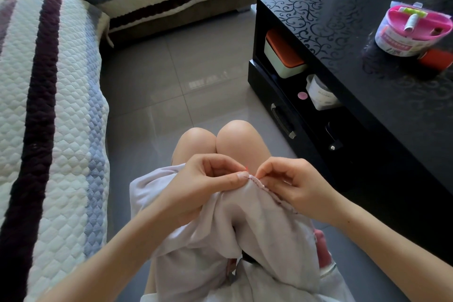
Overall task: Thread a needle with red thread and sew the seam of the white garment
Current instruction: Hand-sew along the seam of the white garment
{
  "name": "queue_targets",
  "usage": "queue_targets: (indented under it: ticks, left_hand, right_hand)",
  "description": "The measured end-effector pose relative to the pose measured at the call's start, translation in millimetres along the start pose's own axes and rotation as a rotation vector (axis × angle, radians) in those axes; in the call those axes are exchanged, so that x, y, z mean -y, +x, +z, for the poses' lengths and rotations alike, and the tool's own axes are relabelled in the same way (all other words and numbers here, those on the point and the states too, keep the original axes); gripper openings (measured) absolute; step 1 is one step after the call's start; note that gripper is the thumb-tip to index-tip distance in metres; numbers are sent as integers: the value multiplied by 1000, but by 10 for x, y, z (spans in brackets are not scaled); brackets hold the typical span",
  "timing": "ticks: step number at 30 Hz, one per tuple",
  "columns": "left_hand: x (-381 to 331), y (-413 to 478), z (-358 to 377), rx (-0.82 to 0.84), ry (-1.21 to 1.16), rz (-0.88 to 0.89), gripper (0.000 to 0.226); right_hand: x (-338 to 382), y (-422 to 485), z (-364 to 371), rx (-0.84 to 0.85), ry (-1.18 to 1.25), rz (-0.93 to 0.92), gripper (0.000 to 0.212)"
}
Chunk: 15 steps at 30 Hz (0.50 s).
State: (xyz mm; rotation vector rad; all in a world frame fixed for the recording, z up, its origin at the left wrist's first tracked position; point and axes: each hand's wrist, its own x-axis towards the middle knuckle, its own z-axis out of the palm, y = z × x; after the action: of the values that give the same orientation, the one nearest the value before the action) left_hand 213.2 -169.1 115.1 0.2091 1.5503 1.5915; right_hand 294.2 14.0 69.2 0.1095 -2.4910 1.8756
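Note:
The white garment [247,233] is draped over my lap and bunched up toward my knees. My left hand [208,179] pinches the garment's seam edge between thumb and fingers. My right hand [291,184] sits just to the right of it, fingertips pinched together at the seam, where the needle is too thin to make out. A short bit of red thread [246,168] shows between the two hands, and a line of reddish stitches [261,182] runs along the seam toward my right hand.
A black coffee table [355,39] stands to my right, with a pink sewing kit tub [414,29] and a red thread spool [436,57] on top. Boxes [282,54] sit on its lower shelf. A striped quilted sofa [49,105] lies to my left; grey tile floor ahead.

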Motion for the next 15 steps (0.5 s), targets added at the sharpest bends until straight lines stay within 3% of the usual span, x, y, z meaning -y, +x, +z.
queue_targets:
  ticks: [4, 8, 10, 15]
  left_hand:
    - [-13, -13, 23, -42, 0, 24, 7]
    - [12, 27, 31, -136, 15, 38, 12]
    - [39, 44, 30, -181, 7, 18, 12]
    - [87, 71, 38, -181, -19, -2, 7]
  right_hand:
    - [36, -1, 80, -41, 50, -64, 13]
    - [69, 11, 120, -80, 120, 17, 11]
    - [66, -18, 85, -97, -8, -7, 11]
    - [80, 24, 144, -362, -420, -358, 17]
